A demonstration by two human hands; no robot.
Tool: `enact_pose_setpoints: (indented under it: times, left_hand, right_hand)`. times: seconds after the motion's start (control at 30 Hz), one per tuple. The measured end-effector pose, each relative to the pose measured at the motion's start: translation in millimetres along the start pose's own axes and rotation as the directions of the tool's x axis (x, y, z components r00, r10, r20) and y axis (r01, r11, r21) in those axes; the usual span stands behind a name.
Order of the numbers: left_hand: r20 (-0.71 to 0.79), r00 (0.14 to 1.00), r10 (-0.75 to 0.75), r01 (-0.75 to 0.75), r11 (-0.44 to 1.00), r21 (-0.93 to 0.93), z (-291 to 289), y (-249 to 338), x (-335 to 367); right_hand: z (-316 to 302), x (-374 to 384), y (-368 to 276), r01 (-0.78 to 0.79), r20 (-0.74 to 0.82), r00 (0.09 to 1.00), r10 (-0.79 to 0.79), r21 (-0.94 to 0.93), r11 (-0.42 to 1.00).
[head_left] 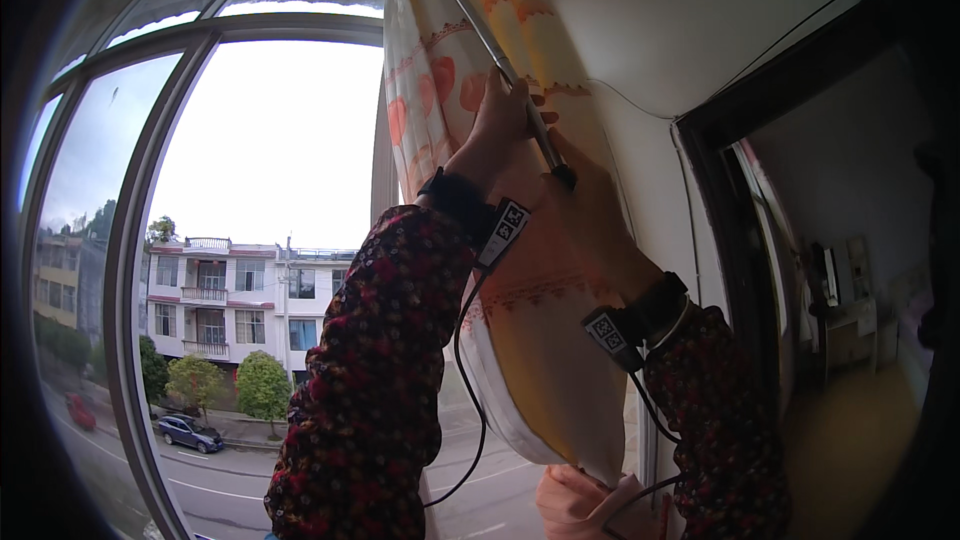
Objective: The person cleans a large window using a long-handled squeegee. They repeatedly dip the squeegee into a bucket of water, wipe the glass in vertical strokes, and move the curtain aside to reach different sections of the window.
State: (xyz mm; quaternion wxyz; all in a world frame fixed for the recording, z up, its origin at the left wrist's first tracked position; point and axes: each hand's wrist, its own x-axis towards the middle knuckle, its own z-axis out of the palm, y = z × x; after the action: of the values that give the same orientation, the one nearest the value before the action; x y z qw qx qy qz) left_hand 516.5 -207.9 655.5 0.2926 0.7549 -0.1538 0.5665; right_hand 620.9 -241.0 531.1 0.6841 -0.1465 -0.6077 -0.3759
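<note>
A thin silvery metal pole [480, 30] slants from the top edge down to a black end piece near the middle of the view. My left hand [500, 120] is wrapped around its lower part. Just below, my right hand [588, 202] closes on the pole by the black end; some of its fingers are hidden. Behind the pole hangs a curtain [425, 70] in white, orange and yellow with a printed pattern. Its lower part [560, 340] is gathered into a bunch near the bottom of the view.
A window with a metal frame [135, 210] fills the left, giving onto a street with a white building [235, 290] and a parked car [190, 433]. On the right is a dark door frame [715, 170] opening into a room. Cables [470, 380] hang from both wrist straps.
</note>
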Motion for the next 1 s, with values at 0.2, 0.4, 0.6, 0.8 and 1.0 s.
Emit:
enact_pose_setpoints:
  times: [0.2,0.4,0.6,0.8,1.0]
  left_hand:
    - [-0.087,0.994,0.065,-0.057,0.994,0.091,-11.5,3.3,-6.5]
    - [0.027,1.000,-0.011,0.014,0.995,-0.094,-30.5,-1.9,-8.7]
    - [0.082,0.996,-0.025,0.026,0.999,-0.019,-40.8,-25.5,-1.2]
    - [-0.015,1.000,-0.018,0.017,1.000,-0.024,-21.9,-41.9,16.6]
    - [-0.041,0.999,0.004,-0.005,0.999,-0.034,27.5,-73.1,43.6]
  right_hand:
    - [6.5,10.1,-18.7,-0.220,0.147,0.966,0.214,0.025,0.975]
    - [6.6,-3.1,-22.2,-0.444,0.335,0.884,0.325,0.388,0.808]
    - [35.1,-10.0,13.3,-0.188,0.117,0.976,0.182,0.040,0.981]
    - [21.0,-1.5,36.4,-0.139,0.100,0.984,0.148,-0.094,0.986]
    - [-24.3,8.8,72.1,-0.152,0.121,0.976,0.180,-0.210,0.966]
